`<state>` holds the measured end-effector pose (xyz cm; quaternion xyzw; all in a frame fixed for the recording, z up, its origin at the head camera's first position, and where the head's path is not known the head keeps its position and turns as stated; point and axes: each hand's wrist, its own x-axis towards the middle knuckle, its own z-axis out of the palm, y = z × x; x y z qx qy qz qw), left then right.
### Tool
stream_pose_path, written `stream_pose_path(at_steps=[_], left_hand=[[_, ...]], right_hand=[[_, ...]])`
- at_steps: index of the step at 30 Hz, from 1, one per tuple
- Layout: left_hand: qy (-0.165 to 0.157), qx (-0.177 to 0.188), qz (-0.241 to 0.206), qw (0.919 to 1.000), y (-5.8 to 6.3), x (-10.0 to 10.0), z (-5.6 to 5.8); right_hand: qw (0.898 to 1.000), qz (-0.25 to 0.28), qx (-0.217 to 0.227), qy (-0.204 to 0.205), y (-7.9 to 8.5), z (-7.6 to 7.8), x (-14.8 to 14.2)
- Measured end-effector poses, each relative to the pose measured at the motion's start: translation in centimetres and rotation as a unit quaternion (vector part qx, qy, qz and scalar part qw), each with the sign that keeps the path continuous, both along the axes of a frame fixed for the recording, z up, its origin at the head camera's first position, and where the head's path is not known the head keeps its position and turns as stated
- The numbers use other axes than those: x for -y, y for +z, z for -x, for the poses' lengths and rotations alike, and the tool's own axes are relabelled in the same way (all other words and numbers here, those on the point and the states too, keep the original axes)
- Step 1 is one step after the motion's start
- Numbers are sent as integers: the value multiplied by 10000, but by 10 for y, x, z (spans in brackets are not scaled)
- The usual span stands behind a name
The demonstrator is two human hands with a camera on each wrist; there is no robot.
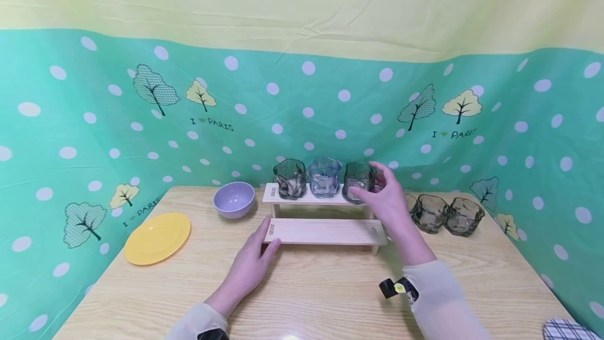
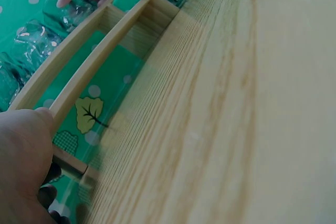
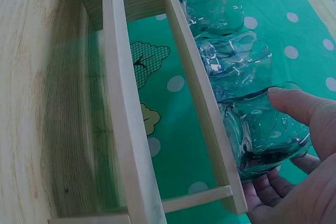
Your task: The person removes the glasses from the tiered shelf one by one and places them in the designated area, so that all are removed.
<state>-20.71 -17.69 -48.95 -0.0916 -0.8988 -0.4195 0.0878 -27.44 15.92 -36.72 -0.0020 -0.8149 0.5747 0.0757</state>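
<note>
A two-tier wooden rack [image 1: 325, 231] stands on the table. My left hand [image 1: 252, 258] grips the left end of its lower tier, thumb over the front edge; in the left wrist view the left hand's other fingers [image 2: 47, 195] curl beside the rack's end. On the upper tier sit a grey glass [image 1: 290, 180] at the left, a bluish glass [image 1: 324, 178] in the middle and another grey glass [image 1: 358, 178] at the right end. My right hand [image 1: 388, 198] holds that right-end glass, thumb at the front and fingers round its far side, as the right wrist view shows.
Several grey glasses [image 1: 431, 214] stand on the table right of the rack, partly behind my right arm. A purple bowl [image 1: 233, 200] and a yellow plate [image 1: 158, 238] are to the left. A polka-dot curtain [image 1: 306, 98] hangs behind the table. Checked cloth [image 1: 563, 329] lies at the lower right.
</note>
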Motion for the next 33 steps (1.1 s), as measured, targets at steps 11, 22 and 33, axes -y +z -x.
stream_pose_path(at_steps=[11,22,33], left_hand=[[4,-89,22,10000,1,0,-2],[2,-24,28,10000,-1,1,-1],[-13,-39,8,10000,1,0,-2]], right_hand=[[9993,-370,-59,5,7,-15,-13],[9990,-401,-137,139,10,-37,-35],[9949,-1007,-90,48,9,-53,-57]])
